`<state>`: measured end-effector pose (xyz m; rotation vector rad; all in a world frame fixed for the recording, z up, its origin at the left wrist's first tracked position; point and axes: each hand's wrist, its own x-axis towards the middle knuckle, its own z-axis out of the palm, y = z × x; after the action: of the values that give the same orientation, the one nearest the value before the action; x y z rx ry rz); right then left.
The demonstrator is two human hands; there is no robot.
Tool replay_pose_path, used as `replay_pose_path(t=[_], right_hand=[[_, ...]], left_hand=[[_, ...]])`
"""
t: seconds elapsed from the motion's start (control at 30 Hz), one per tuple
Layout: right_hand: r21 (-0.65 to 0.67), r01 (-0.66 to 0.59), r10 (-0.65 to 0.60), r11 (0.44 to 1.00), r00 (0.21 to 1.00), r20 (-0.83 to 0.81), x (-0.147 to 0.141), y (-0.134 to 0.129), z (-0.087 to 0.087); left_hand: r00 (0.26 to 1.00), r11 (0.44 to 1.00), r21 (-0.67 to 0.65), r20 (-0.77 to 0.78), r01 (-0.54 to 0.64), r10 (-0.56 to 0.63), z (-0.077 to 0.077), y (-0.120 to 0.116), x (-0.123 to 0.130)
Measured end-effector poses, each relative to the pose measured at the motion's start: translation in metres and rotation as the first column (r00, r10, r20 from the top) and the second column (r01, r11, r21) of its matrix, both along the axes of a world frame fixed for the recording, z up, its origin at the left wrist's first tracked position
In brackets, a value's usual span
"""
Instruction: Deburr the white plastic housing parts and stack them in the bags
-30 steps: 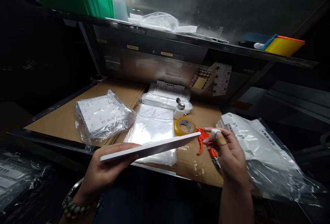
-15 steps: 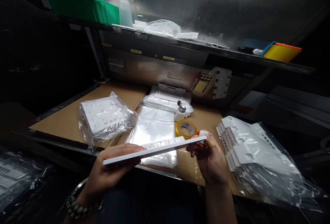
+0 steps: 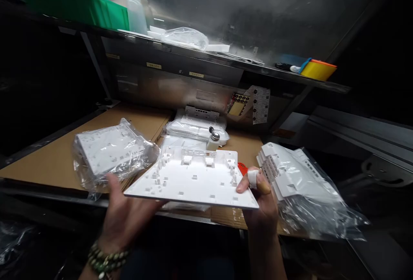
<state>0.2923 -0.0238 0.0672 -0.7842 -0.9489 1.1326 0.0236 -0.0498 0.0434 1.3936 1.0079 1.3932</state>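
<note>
In the head view, the right hand point(image 3: 263, 200) pinches the white panel point(image 3: 200, 189) between fingers above the front edge of the counter point(image 3: 195, 217); the left hand point(image 3: 127, 217), thumb wide, underlies it. Left bag point(image 3: 148, 153) and right bag point(image 3: 322, 217) contain white parts.

The moulded panel point(image 3: 193, 187) is showing plain white, and the finger wrap point(image 3: 253, 179) on the right hand point(image 3: 263, 204) is echoing that white. The bead bracelet point(image 3: 108, 260) is mixing mottled dark and pale greens. Behind the panel, a tool point(image 3: 241, 169) is showing bright red-orange. The cardboard point(image 3: 80, 142) is lying plain brown. Above, the bin point(image 3: 100, 12) is showing green, while the container point(image 3: 318, 71) is pairing yellow with an orange rim. The hanging strip point(image 3: 261, 103) is repeating dark circles down white.
</note>
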Motion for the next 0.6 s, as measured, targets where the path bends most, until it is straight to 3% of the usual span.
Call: replay_pose_path(t=[0.1,0.17,0.23,0.3,0.33,0.37,0.43,0.5,0.6], right_hand=[[0.012,-0.113,0.112,0.993,0.990,0.089,0.010,-0.003,-0.009],[-0.005,-0.113,0.111,0.994,0.964,0.241,0.020,-0.002,-0.015],[0.047,0.047,-0.063,0.998,0.894,0.443,0.026,-0.002,-0.017],[0.194,0.217,-0.291,0.957,0.759,0.582,0.022,-0.006,-0.015],[0.273,0.226,-0.351,0.935,0.707,0.615,0.014,-0.011,-0.013],[0.332,0.174,-0.357,0.927,0.680,0.640,0.003,-0.018,-0.009],[0.400,-0.053,-0.262,0.915,0.676,0.689,-0.028,-0.035,-0.002],[0.441,-0.266,-0.170,0.857,0.662,0.730,-0.061,-0.051,0.003],[0.492,-0.374,-0.154,0.786,0.652,0.743,-0.092,-0.062,0.006]], left_hand=[[0.930,0.951,-0.220,0.344,0.218,-0.133,0.002,0.008,0.004],[0.862,0.918,-0.292,0.498,0.270,-0.096,0.006,0.008,0.001],[0.787,0.896,-0.364,0.617,0.254,0.028,0.012,0.006,-0.002],[0.656,0.864,-0.445,0.729,0.238,0.195,0.020,0.003,0.001],[0.591,0.850,-0.478,0.759,0.219,0.274,0.024,0.002,0.005],[0.545,0.844,-0.500,0.770,0.194,0.331,0.028,0.002,0.011],[0.469,0.834,-0.527,0.786,0.165,0.403,0.035,0.002,0.025],[0.444,0.827,-0.534,0.793,0.178,0.417,0.039,0.001,0.036],[0.430,0.805,-0.552,0.795,0.219,0.428,0.041,-0.003,0.042]])
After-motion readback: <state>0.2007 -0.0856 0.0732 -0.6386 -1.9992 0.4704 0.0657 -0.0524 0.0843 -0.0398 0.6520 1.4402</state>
